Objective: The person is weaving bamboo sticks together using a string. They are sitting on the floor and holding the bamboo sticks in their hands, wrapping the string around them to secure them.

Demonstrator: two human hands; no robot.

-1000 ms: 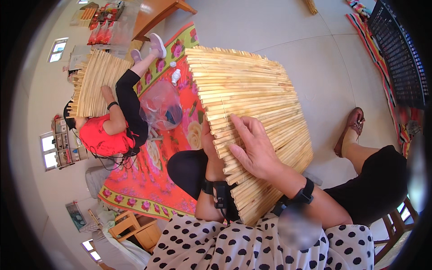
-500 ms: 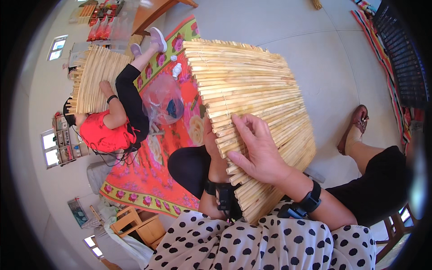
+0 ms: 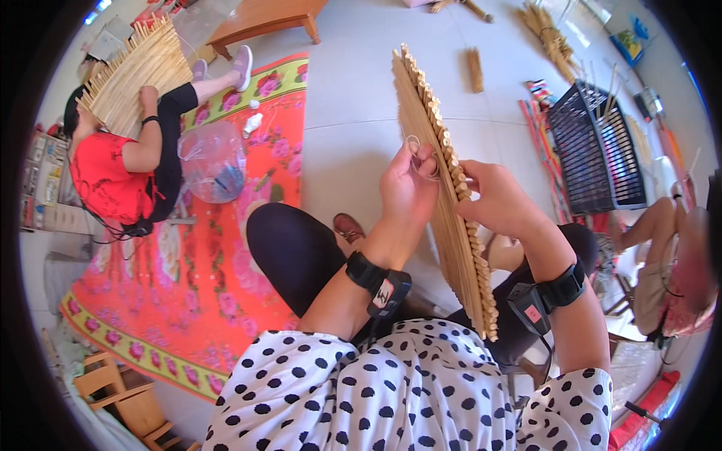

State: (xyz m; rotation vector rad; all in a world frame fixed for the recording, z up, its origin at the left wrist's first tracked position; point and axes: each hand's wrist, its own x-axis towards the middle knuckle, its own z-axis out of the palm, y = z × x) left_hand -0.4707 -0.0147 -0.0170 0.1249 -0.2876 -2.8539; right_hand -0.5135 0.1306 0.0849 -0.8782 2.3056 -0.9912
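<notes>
A mat of pale straight stalks (image 3: 457, 255), bound side by side, stands on edge in front of me, its row of cut ends turned toward my right. My left hand (image 3: 408, 184) is against the mat's left face, fingers curled around a thin pale thread (image 3: 413, 140) that loops out from them. On the other side, my right hand (image 3: 496, 199) pinches the cut-end edge between thumb and fingers; its fingertips are partly hidden by the stalks.
At left a person in a red top (image 3: 113, 173) holds another stalk mat (image 3: 139, 71). A clear plastic bag (image 3: 213, 161) lies on the floral rug (image 3: 274, 143). Beyond are a low wooden table (image 3: 263, 22), a stalk bundle (image 3: 553, 41) and a black crate (image 3: 598, 146). Someone sits at right.
The mat has turned from lying broad-face up to standing on edge. My left hand has come out from behind it, with thread showing; my right hand has moved from its face to its edge.
</notes>
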